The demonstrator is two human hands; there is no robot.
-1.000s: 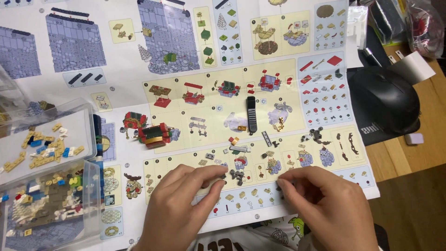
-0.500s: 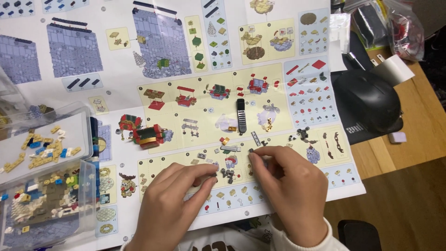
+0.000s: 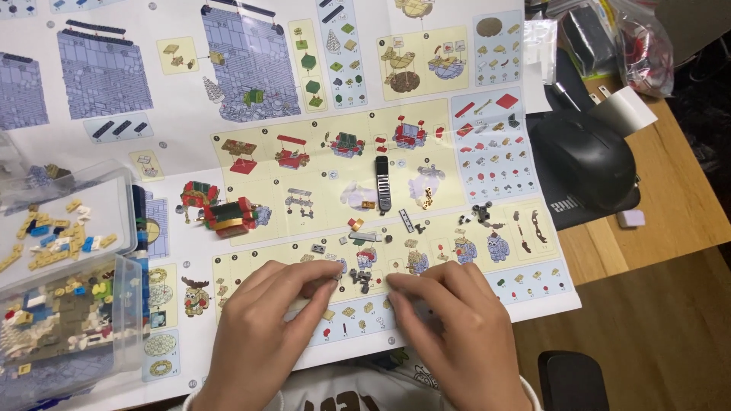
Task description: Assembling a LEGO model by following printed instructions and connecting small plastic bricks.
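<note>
Head view: both hands work low on the instruction sheet, close to its near edge, with a cluster of tiny loose bricks lying between them.
Left hand: fingers curled, thumb and forefinger nearly together at the tips, touching or pinching a very small grey piece; whether it is truly gripped is too small to tell.
Right hand: fingers bent and pressed down on the sheet, fingertips close together; I cannot tell if anything is under them.
Where the pieces lie: on the yellow panel near the sheet's near edge, just ahead of the fingertips; a black brick separator lies further up, towards the sheet's middle.
Doing it well: probably best to take one piece at a time with light fingertips and keep the sheet flat, so the small parts do not scatter.
Left edge: clear tubs of sorted bricks.
Right edge: black computer mouse.
</note>
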